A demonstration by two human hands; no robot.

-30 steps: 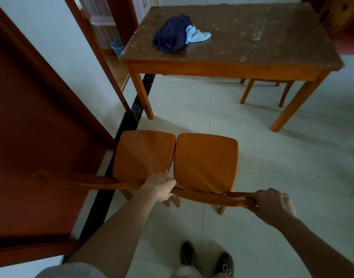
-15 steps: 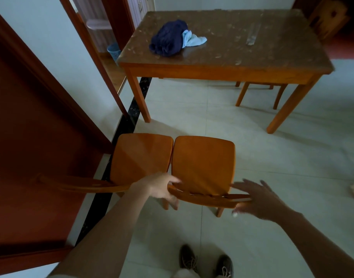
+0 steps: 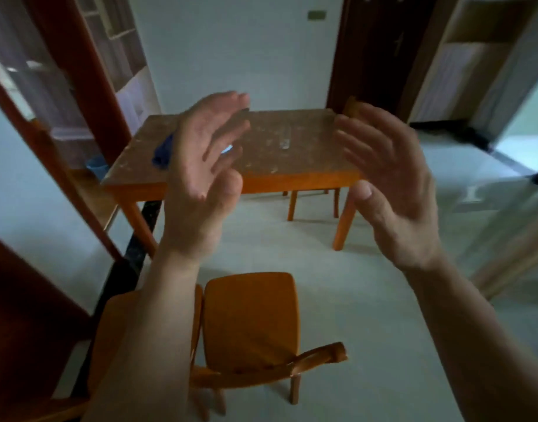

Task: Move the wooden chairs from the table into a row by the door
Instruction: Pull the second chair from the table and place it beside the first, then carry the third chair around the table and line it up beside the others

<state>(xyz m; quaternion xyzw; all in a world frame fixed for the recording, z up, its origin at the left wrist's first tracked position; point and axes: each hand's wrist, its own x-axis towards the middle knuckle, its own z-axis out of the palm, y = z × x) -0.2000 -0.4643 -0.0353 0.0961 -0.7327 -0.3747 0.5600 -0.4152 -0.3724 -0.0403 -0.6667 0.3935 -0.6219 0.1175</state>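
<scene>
Two orange wooden chairs stand side by side on the floor right below me, next to the dark red door (image 3: 21, 315) on the left. The right chair (image 3: 252, 324) shows its whole seat and curved backrest. The left chair (image 3: 109, 327) is mostly hidden behind my left forearm. My left hand (image 3: 204, 175) and my right hand (image 3: 389, 190) are raised in front of the camera, palms facing each other, fingers spread, holding nothing. A third chair (image 3: 312, 199) stands under the far side of the wooden table (image 3: 292, 178), only its legs showing.
A dark blue cloth (image 3: 164, 150) lies on the table's left part. A blue bin (image 3: 95, 166) sits behind the table's left corner. A black floor strip (image 3: 133, 254) runs along the left doorway. Another dark door (image 3: 383, 47) is at the back. Pale tile floor stretches to the right.
Both hands let go of the right chair's backrest and rose up in front of the camera. The view tilted upward, showing more of the room.
</scene>
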